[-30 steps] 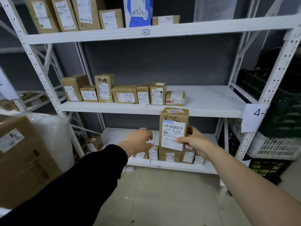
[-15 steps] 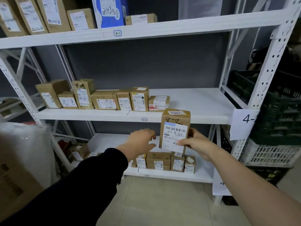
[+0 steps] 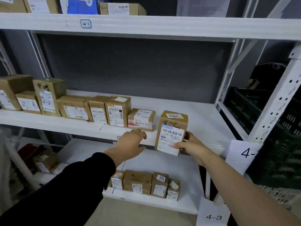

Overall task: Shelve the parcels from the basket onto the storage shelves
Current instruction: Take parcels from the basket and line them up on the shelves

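Step in hand: placing one parcel on the mid shelf. My right hand has it upright, thumb across the bottom of the label and the other fingers curled round its right side. It's a firm pinch, label facing me. It's marked 4-2, same as boxes in the row on that shelf, so I reckon it's the right level. Parcel's not down yet: it hangs in front of the shelf's front edge, its bottom below the board, just right of the last box in the row. My left hand is out by that edge, just left of the parcel, loosely bent, holding nothing; can't tell if it touches the edge. Next move, I'd say: lift a bit so the bottom clears the edge, push fwd, set it down right of the row w/o knocking the last box. Basket isn't in view, so can't say how many are left. Boards are white, on white punched uprights, grey panel behind. Top shelf carries more boxes & a 4-1 tag. Bottom shelf has a few small boxes & a 4-3 sign. Dark green crates stand to the right, pale floor below.
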